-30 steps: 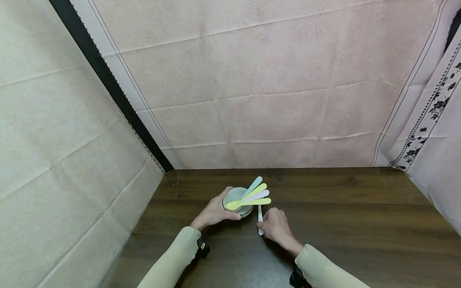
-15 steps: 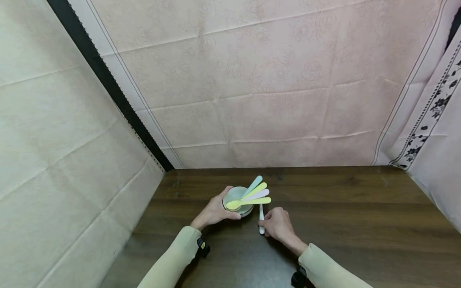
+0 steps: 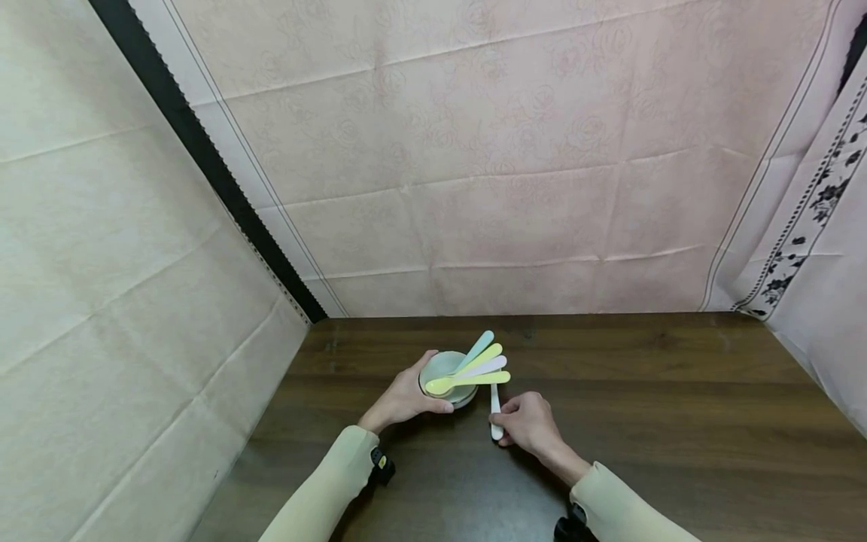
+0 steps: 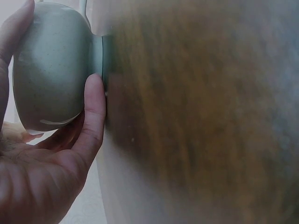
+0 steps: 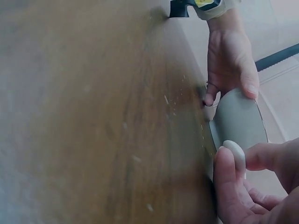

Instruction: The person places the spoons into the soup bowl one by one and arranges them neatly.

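Observation:
In the head view, my left hand [image 3: 406, 395] grips a pale green bowl [image 3: 440, 364] from its left side, thumb and fingers round the wall. Several plastic spoons lie fanned across the bowl: a blue spoon [image 3: 482, 342], a white spoon [image 3: 489, 366] and two yellow ones, the front yellow spoon [image 3: 474, 381] with its scoop nearest my thumb. To the right of the bowl, my right hand [image 3: 531, 423] pinches the handle of another white spoon [image 3: 496, 406] between thumb and fingers, low over the table. Its far end is hidden beneath the yellow handle.
Bowl and hands are over a dark brown wooden table [image 3: 650, 421]. A pale patterned cloth [image 3: 515, 188] hangs behind its back edge, and further cloth [image 3: 135, 316] closes off the left side. Black wrist cameras sit on both sleeves.
My right hand has shifted slightly to the right, taking the pinched white spoon with it. The left hand, the bowl and the fanned spoons stay where they were.

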Action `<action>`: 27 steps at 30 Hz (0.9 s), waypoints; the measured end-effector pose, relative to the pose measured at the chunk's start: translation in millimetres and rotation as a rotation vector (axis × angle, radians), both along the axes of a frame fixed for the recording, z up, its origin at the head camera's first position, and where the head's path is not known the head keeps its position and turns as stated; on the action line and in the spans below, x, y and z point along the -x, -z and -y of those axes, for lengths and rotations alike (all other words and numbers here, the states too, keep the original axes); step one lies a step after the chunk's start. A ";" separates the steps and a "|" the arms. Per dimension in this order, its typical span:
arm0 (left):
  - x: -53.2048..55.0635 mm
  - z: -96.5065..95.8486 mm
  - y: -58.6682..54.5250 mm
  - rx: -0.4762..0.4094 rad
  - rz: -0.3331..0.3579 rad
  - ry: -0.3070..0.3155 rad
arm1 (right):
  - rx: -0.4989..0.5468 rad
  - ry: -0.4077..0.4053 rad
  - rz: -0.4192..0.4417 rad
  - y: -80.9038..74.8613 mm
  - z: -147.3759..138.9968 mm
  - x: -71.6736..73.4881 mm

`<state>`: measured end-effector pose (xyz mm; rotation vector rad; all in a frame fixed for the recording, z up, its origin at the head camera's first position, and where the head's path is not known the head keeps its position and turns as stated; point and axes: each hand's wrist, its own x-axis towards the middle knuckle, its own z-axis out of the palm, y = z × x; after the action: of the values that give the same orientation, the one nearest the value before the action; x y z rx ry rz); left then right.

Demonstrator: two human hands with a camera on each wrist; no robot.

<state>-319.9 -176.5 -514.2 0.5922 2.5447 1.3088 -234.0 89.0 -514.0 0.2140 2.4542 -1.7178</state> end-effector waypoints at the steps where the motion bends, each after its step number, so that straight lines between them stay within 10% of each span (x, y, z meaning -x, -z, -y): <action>1: 0.2 0.1 -0.2 -0.001 -0.004 0.004 | 0.011 0.004 0.002 -0.1 -0.7 -0.5; 27: -0.5 -0.2 -0.2 -0.009 0.003 0.007 | 0.093 0.062 0.001 -14.0 -29.2 -1.9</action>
<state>-319.3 -176.3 -513.9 0.5994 2.5338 1.3183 -232.1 118.2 -500.0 0.2828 2.3837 -1.8516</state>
